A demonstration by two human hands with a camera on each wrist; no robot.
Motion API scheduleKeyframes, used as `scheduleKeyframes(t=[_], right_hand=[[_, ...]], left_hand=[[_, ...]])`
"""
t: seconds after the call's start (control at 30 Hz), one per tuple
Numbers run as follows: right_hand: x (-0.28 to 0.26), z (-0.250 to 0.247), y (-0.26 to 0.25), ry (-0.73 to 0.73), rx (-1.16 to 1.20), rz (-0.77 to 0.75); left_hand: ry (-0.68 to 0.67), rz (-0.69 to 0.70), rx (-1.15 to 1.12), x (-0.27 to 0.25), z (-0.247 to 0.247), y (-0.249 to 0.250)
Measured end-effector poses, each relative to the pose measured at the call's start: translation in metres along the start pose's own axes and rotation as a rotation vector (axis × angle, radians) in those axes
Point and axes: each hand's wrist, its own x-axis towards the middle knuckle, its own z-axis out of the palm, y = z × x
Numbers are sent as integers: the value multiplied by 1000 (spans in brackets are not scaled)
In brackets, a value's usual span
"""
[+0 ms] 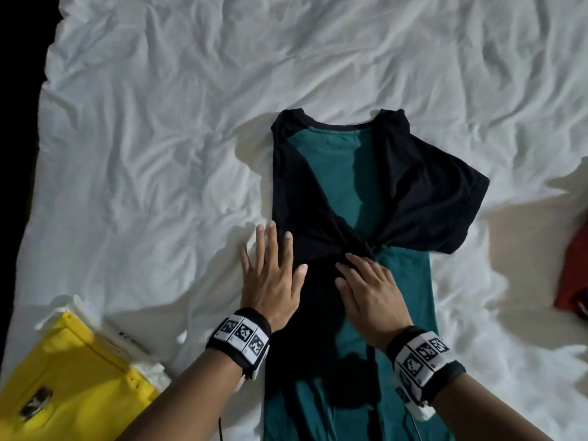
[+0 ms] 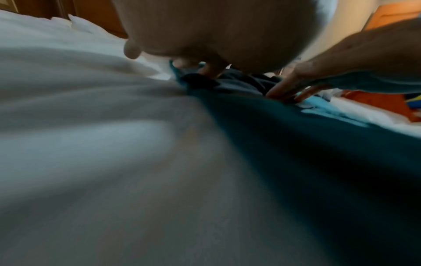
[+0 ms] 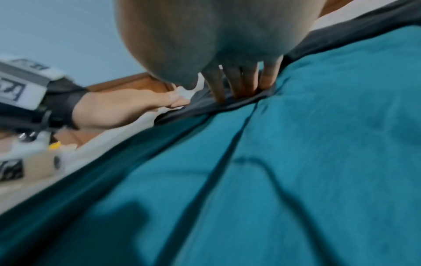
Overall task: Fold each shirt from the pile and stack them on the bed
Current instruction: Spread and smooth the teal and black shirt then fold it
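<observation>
The shirt [image 1: 404, 294], teal with black sleeves, lies lengthwise on the white bed [image 1: 159, 138] right before you. Your left hand [image 1: 270, 278] presses flat, fingers spread, on its left edge. Your right hand [image 1: 369, 291] rests on the sleeve ends bunched at mid-shirt, fingers bent onto the black cloth.

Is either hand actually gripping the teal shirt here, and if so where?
Neither grips it. The left hand lies flat across the teal shirt's left edge; the right hand presses straight fingers onto the folded-in black sleeves at mid-shirt.
</observation>
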Motion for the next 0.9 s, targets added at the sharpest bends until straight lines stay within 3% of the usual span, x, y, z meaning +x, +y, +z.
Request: scheduleKeyframes(t=[0.1,0.2,0.3,0.4,0.5,0.63,0.77,0.9], right_hand=[[21,-32,32,322,78,66],[49,-59,85,413,94,241],[80,-86,133,386,86,389],[110,-107,169,264,46,473],[126,-115,186,78,53,575],[132,-115,193,-3,-20,654],[138,-123,187,-49,20,722],[132,-129,167,66,178,647]], left_hand=[[189,47,-123,17,-19,39],[200,161,-280,40,-25,89],[-157,162,-327,54,-28,144],[-302,4,-383,64,-20,184],[-315,-235,-539,77,-6,203],[-253,-492,-775,88,25,210],[-153,-482,-852,88,18,215],[-115,-502,-1159,83,0,214]])
